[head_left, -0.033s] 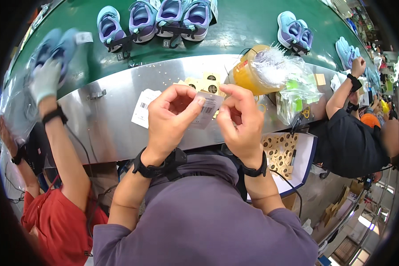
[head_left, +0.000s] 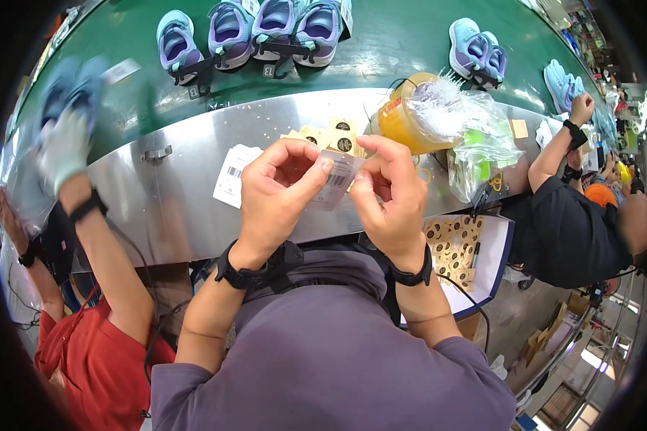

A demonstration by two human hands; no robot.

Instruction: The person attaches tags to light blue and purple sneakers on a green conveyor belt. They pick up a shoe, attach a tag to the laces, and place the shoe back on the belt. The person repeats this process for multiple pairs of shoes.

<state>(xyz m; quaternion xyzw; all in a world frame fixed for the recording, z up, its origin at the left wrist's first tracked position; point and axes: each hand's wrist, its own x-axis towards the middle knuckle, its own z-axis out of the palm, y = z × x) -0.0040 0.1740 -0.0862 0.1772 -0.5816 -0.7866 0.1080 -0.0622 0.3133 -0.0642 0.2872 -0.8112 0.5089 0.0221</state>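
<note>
— Two hands at one small tag?
— Yes. At far left a co-worker's gloved hand (head_left: 63, 147) lifts a blurred blue shoe (head_left: 68, 90). Then the left hand (head_left: 277, 190) pinches the white paper tag (head_left: 336, 179) over the steel worktop (head_left: 165, 194).
— And the other grip?
— The right hand (head_left: 388, 190) pinches the tag's right edge. Farther right lies a yellow tub (head_left: 402, 122) under clear bags.

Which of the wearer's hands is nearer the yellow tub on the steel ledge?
Right. The right hand sits just below-left of the yellow tub, pinching the small tag; the left hand holds the tag's other end, farther left.
</note>
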